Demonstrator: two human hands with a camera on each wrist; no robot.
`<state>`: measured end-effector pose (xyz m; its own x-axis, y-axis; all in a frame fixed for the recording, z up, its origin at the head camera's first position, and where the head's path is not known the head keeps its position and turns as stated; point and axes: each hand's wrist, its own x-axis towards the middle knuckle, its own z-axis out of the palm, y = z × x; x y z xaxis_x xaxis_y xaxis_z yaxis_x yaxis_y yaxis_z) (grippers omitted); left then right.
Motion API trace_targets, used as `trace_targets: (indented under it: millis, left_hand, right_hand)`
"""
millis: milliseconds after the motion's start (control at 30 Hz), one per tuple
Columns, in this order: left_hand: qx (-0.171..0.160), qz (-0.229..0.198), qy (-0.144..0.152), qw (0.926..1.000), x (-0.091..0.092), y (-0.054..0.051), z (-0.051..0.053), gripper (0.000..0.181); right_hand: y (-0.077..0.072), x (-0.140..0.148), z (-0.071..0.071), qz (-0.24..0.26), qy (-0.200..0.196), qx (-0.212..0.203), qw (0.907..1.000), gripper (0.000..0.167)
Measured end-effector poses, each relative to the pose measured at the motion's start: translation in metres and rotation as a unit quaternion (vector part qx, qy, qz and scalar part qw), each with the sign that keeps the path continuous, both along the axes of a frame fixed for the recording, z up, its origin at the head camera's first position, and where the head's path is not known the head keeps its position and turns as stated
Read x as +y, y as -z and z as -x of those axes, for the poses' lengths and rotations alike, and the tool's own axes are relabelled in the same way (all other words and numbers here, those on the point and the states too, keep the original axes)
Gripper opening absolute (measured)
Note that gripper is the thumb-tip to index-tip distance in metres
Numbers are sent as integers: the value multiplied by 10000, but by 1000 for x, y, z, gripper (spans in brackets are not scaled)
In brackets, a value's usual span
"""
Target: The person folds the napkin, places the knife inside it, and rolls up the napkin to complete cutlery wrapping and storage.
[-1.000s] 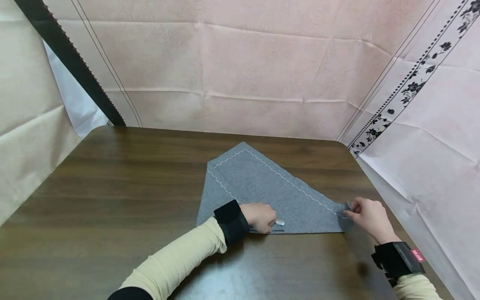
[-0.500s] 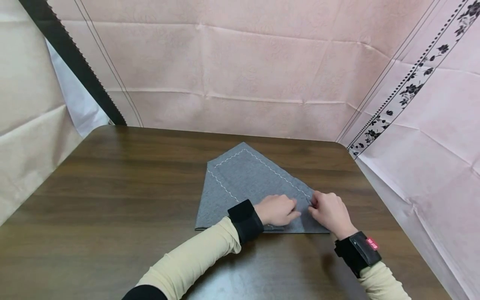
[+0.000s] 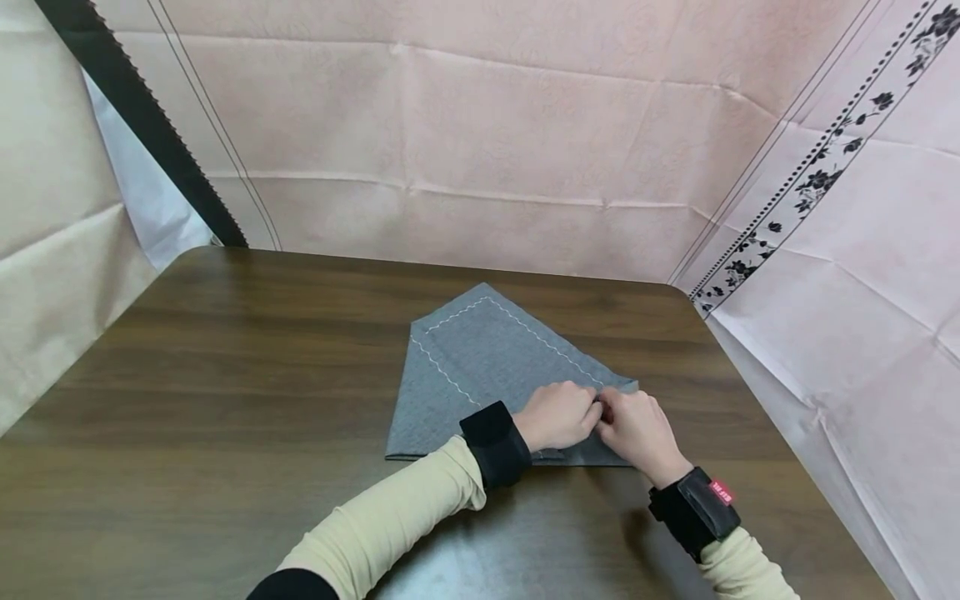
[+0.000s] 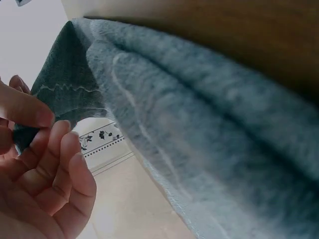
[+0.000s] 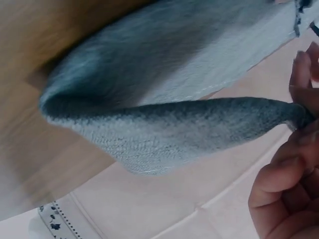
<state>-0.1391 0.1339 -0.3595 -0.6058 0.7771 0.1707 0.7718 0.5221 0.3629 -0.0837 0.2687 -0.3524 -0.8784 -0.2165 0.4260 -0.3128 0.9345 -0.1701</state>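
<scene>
A folded grey-blue cloth [image 3: 450, 367] with wavy white stitching lies on the table. Its right part is lifted and bent over to the left, rising as a narrow flap [image 5: 199, 124] in the right wrist view. My right hand [image 3: 637, 429] pinches the end of that flap between thumb and fingers. Fingertips of my left hand [image 3: 561, 414] meet the right hand's at the same spot and appear to pinch the cloth's tip too. In the left wrist view, the other fingers [image 4: 79, 174] are loosely bent, and the two hands partly hide the tip.
The brown wooden table [image 3: 225, 400] extends to the left and in front of the cloth. Pale pink sheeting [image 3: 450, 150] hangs behind it. A white sheet with a black floral band [image 3: 817, 179] hangs at the right.
The right hand has carried the cloth's right end leftward, shortening the laid-out shape. My left hand has moved right from the cloth's lower edge, and the hands now meet.
</scene>
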Motion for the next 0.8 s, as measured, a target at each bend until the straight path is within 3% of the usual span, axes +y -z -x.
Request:
trace_targets:
  millis: [400, 567, 800]
  left_hand:
    - [126, 39, 59, 9999, -11, -10, -1, 22]
    - [306, -491, 13, 9983, -24, -20, 1, 22]
    - [379, -1144, -47, 9927, -47, -31, 6, 25]
  right_hand:
    - [3, -4, -5, -105, -50, 276, 9996, 35]
    - [4, 2, -6, -358, 30, 486, 9982, 39]
    - [7, 7, -8, -479, 139, 445, 9978, 32]
